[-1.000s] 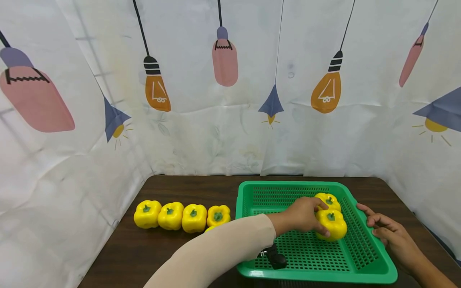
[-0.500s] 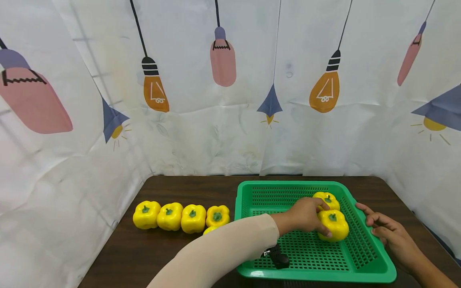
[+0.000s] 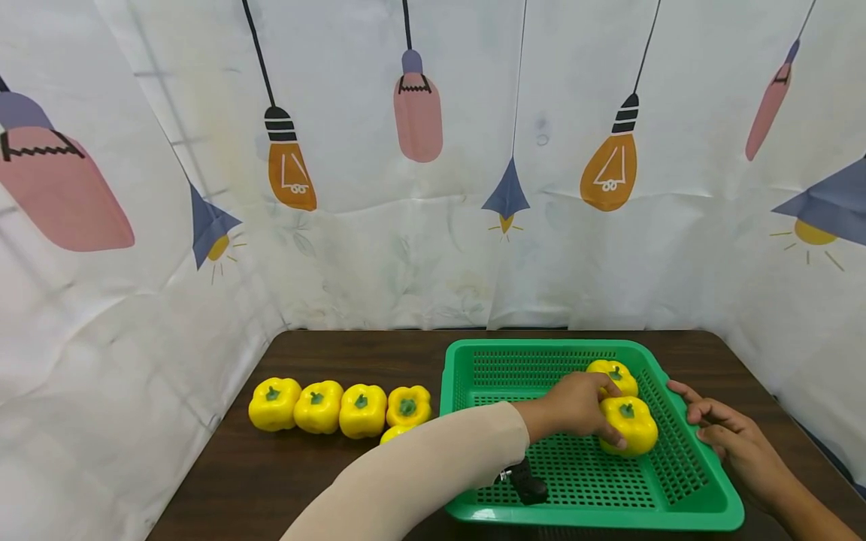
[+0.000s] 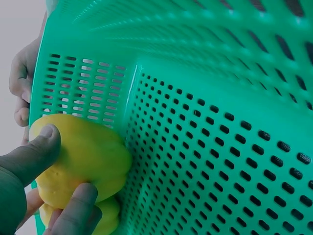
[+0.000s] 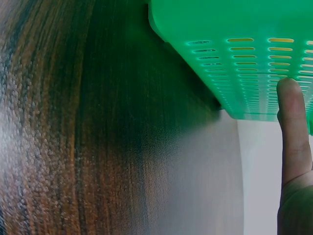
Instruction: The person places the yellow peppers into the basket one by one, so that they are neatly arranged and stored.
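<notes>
Inside the green plastic basket [image 3: 541, 518], my left hand [image 3: 575, 406] holds a yellow bell pepper [image 3: 632, 428] between thumb and fingers. That pepper [image 4: 80, 156] sits by the basket's perforated side wall in the left wrist view. Right behind it stands a second yellow bell pepper [image 3: 617, 376], partly covered by my fingers. My right hand [image 3: 737, 443] is at the outside of the basket's right rim, its fingers loosely bent and touching the edge. In the right wrist view, one straight digit of the right hand [image 5: 293, 132] lies against the slotted outer wall.
Several more yellow bell peppers [image 3: 318, 406] line up on the dark wooden table [image 3: 271, 488] left of the basket. Another pepper [image 3: 392, 433] is mostly hidden by my left sleeve [image 3: 419, 473]. A white curtain [image 3: 379, 263] printed with lamps hangs behind the table.
My left hand and the bell pepper it holds have shifted slightly right and toward me, toward the basket's right wall. My right hand has stayed at the rim.
</notes>
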A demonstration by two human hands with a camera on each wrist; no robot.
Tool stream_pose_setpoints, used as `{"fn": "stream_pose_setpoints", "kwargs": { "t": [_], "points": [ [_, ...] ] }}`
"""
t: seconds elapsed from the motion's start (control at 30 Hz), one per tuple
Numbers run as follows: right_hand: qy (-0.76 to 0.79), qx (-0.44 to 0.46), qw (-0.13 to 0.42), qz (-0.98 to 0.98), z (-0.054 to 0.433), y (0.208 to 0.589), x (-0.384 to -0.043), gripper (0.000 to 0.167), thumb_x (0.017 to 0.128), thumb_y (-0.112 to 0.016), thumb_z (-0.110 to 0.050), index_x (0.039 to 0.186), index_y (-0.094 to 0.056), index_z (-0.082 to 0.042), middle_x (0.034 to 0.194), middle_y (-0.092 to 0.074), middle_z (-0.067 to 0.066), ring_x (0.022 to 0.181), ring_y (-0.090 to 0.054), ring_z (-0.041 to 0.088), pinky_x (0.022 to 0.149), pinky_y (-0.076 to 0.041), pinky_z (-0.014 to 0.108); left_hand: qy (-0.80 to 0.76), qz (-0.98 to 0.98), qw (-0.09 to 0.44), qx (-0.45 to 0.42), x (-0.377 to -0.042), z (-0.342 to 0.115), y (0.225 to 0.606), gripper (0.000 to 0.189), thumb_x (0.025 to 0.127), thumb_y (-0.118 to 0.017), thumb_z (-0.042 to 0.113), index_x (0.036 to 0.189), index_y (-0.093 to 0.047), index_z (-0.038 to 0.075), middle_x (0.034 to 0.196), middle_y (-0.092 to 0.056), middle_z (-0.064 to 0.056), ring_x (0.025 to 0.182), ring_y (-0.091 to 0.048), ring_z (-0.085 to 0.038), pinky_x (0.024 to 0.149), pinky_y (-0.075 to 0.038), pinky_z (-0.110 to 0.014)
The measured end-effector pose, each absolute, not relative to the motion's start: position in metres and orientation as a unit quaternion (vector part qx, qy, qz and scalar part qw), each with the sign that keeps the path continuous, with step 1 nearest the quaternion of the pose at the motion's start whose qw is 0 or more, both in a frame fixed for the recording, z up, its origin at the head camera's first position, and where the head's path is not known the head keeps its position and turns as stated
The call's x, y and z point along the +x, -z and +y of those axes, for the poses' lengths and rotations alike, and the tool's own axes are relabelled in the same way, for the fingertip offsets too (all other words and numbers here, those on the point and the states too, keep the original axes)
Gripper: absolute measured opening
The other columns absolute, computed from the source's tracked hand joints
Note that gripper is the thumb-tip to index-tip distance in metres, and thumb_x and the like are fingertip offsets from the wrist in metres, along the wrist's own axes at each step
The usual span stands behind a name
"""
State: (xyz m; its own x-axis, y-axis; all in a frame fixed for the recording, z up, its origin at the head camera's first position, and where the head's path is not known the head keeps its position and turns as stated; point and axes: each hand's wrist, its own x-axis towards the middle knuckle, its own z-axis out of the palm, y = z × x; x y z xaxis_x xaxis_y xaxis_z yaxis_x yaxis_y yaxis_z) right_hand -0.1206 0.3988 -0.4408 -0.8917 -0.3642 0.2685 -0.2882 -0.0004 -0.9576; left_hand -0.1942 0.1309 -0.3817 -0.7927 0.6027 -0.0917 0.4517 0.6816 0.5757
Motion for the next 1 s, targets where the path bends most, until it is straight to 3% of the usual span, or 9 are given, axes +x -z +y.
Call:
{"fn": "stream_pose_setpoints", "kwargs": {
  "t": [1.0],
  "points": [
    [0.650,-0.224,0.017,0.726,0.4015,0.4434,-0.1213,0.022,0.103,-0.027,0.014,0.104,-0.047,0.004,0.159,-0.037,-0.012,0.139,-0.034,-0.008,0.081,-0.058,0.029,-0.263,0.913,0.133,0.283,-0.1927,0.1398,0.3908,0.068,0.065,-0.099,0.038,0.122,-0.063,0.030,0.104,-0.061,0.016,0.091,-0.052,0.001,0.078,-0.046,-0.015]
  ]
}}
